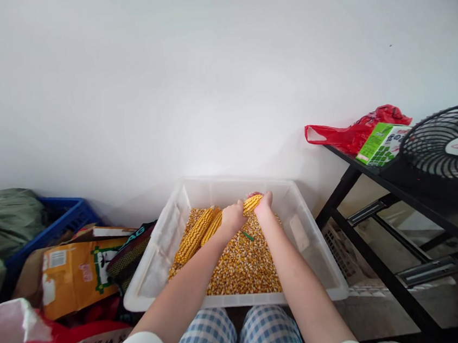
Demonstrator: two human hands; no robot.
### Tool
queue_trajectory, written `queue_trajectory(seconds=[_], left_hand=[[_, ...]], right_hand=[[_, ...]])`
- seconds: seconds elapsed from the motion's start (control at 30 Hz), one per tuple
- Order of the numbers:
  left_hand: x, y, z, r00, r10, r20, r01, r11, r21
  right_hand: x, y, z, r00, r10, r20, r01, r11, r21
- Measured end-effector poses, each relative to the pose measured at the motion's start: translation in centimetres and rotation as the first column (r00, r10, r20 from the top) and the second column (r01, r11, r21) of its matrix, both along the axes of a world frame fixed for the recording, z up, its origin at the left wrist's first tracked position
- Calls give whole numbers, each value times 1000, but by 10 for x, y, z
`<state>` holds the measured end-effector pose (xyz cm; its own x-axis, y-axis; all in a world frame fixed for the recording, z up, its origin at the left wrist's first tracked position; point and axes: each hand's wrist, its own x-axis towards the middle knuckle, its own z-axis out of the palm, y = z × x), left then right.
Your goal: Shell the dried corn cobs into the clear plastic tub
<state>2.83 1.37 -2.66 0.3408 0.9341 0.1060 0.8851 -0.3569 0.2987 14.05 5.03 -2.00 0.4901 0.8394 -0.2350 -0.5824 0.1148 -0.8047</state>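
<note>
An ear of dried corn (251, 205) is held level over the bin between my two hands. My left hand (234, 215) is closed around its left end. Around the right end, my right hand (263, 200) is wrapped, with its fingers partly hidden behind the ear. Below lies a heap of loose corn kernels (243, 271) in a translucent white plastic bin (242, 300). Two more ears (196, 235) rest on the kernels at the left, one partly covered by my left forearm. A small green piece (248, 236) lies on the kernels under my hands.
A black table (381, 177) at the right carries a red plastic bag (344, 136), a green-and-white box (385, 143) and a black fan (451, 145). On the left stand an orange cardboard box (77, 285), a blue crate (69, 213) and red bags (62, 342). A white wall rises behind.
</note>
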Motion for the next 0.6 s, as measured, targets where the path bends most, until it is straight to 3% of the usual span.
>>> queue_trajectory(seconds=[0.07, 0.17, 0.3, 0.43, 0.53, 0.6], left_hand=[[3, -3, 1, 1000, -11, 5, 11, 1000, 26], [7, -5, 1, 995, 3, 97, -6, 1000, 26], [12, -6, -4, 949, -14, 316, 24, 999, -29], [11, -2, -9, 856, -49, 514, 137, 981, -135], [5, 5, -6, 828, -76, 556, 225, 952, -205], [0, 8, -2, 803, -96, 588, 283, 930, -234]], right_hand=[[-3, -4, 6, 993, -47, -108, 42, 998, -47], [-6, -9, 15, 997, -54, -45, 57, 997, 56], [-8, -13, 19, 968, -86, 236, 29, 972, 234], [-4, -12, 13, 877, -121, 465, -11, 962, 272], [3, -7, 7, 904, -103, 415, 8, 975, 224], [11, -3, 3, 919, -150, 365, 87, 979, 183]])
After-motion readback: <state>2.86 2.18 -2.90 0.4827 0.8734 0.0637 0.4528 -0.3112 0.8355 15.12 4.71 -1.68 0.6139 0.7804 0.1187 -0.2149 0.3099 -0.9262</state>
